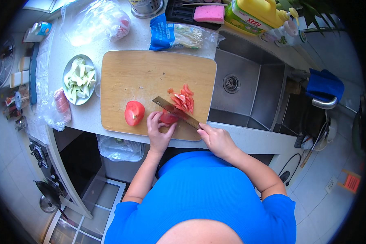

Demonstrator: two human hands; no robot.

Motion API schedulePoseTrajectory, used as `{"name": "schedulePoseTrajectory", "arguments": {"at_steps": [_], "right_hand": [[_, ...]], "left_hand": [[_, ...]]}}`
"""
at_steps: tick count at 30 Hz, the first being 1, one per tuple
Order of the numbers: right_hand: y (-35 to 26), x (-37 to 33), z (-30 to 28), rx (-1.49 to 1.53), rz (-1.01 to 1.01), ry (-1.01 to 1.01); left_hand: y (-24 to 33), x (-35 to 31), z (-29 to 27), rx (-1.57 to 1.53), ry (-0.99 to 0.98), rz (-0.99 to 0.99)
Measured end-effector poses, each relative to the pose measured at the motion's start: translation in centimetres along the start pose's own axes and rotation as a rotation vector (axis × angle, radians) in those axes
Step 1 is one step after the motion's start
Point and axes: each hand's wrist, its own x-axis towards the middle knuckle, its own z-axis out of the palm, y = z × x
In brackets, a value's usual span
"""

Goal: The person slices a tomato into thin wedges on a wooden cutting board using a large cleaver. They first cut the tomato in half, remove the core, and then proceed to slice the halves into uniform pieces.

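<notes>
Tomato piece [168, 118] lies on the wooden cutting board [130, 69], left hand [159, 132] fingers curled down, pinning it. Right hand [217, 140] is wrapped around the knife [173, 109] handle, blade on the piece. Judged soft, wet, slippery; best held by the skin side. Slices [184, 99] lie beyond the blade; tomato half [134, 113] to the left.

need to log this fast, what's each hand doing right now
Left hand: fingers curled down on a tomato piece.
Right hand: closed around the knife handle.
</notes>
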Motion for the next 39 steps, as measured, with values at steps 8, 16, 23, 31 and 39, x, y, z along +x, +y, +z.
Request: {"name": "schedulePoseTrajectory", "arguments": {"at_steps": [8, 16, 23, 31, 39], "right_hand": [[-2.8, 5.4, 4.8, -0.085, -0.083, 0.108], [-1.2, 2.9, 0.0, 0.153, 0.030, -0.153], [-2.3, -0.3, -2.3, 0.267, 0.019, -0.119], [-2.9, -2.5, -3.1, 0.090, -0.010, -0.167], [-2.9, -2.6, -3.2, -0.019, -0.021, -0.141]], "left_hand": [[-1.5, -0.6, 0.7, 0.247, 0.044, 0.181], [-1.2, 0.4, -1.7, 0.030, -0.087, 0.085], [1.9, 0.8, -0.7, 0.175, -0.066, 0.012], [0.8, 0.3, -0.1, 0.136, 0.014, 0.046], [2.0, 0.8, -0.1, 0.371, 0.076, 0.122]]}}
